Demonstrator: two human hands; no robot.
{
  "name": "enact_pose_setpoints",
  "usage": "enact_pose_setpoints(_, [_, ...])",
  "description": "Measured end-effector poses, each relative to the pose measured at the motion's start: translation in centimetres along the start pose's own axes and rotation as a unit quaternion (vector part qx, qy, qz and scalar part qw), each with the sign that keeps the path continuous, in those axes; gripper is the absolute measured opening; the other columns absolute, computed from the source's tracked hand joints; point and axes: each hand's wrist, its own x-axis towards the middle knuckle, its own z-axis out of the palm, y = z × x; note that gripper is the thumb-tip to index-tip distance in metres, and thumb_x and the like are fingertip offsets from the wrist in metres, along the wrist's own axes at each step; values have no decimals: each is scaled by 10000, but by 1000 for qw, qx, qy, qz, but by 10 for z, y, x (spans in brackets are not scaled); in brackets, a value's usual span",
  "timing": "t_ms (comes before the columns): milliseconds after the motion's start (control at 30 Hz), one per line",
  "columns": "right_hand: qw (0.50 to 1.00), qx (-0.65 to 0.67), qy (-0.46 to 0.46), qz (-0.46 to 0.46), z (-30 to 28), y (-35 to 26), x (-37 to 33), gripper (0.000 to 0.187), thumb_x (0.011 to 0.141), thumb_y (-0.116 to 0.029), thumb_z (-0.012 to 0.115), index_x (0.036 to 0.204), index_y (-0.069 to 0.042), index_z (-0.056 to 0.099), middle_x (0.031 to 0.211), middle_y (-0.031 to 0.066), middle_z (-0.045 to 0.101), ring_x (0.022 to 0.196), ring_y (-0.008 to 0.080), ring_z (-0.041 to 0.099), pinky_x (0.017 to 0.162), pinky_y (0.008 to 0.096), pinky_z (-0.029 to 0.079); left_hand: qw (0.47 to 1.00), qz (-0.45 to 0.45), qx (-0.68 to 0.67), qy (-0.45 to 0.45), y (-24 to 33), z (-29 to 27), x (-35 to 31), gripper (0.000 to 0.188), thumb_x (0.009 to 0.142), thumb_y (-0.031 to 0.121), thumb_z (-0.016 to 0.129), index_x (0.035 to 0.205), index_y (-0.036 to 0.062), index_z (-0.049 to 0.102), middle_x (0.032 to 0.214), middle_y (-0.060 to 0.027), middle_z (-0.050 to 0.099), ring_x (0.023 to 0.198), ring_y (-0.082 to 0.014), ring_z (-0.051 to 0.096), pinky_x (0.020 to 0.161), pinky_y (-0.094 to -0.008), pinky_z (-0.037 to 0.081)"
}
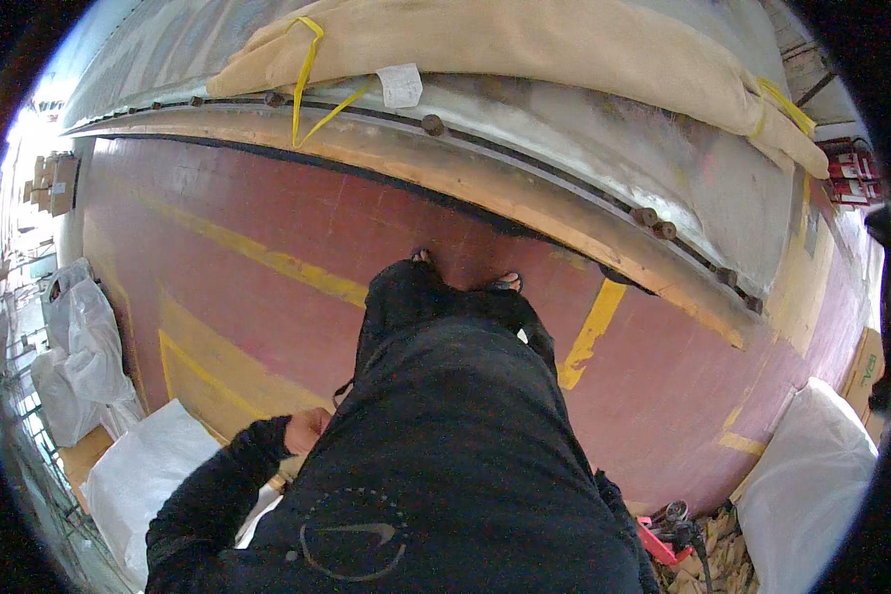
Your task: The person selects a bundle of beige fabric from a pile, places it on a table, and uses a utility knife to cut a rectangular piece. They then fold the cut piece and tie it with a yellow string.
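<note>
My left hand (307,432) hangs at my left side, close against my black shirt. Its fingers are mostly hidden by my body, so I cannot make out whether it grips anything. My right hand is out of view; only a bit of the dark right sleeve (612,490) shows beside my body. Ahead of me, a long beige cloth bundle (525,45) lies across a large table, with a yellow strap (307,74) around its left part and another yellow strap (784,107) near its right end. A white paper label (400,86) is by its near edge.
The table's long rounded edge (485,188) carries several dark knobs. Below it spreads a red floor (257,208) with yellow lines. White plastic-covered things (153,485) stand on the left, another white sheet (812,485) on the right. A red and black tool (668,535) lies lower right.
</note>
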Motion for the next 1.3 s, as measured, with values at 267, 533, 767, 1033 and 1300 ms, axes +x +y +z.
enact_pose_setpoints(267, [994,22,102,25,49,-69,4,359,759,-126,693,1078,7,595,951,114,666,727,136,639,654,273,498,991,-56,-70,104,53,-16,-38,174,781,128,607,858,-24,644,713,-42,634,525,-100,524,491,-251,399])
enact_pose_setpoints(533, [929,-269,233,-97,90,-121,37,519,703,-101,689,1185,-162,506,701,62,602,590,273,606,555,385,485,953,-254,-4,167,42,-64,-45,139,812,93,625,927,15,616,868,-70,646,732,-142,595,656,-303,480])
enact_pose_setpoints(767, [916,-376,129,-50,148,-198,148,489,711,-128,710,1139,-191,484,793,112,622,752,327,634,608,431,498,869,-26,369,329,91,-88,-14,412,730,193,692,1085,26,567,914,-185,648,875,-315,638,786,-399,507])
enact_pose_setpoints(1033, [871,-458,89,-151,259,-320,232,372,698,-203,681,1026,-141,516,895,154,661,833,357,639,731,435,507,732,-13,625,270,192,-158,16,327,779,236,593,1075,101,569,1025,-163,613,904,-359,618,740,-467,518])
enact_pose_setpoints(1300, [871,-449,62,-191,295,-366,227,405,709,-166,677,1081,-140,517,916,184,648,890,372,625,755,447,507,785,82,606,94,212,-222,-4,275,721,192,664,970,79,635,911,-183,647,891,-367,619,772,-458,501])
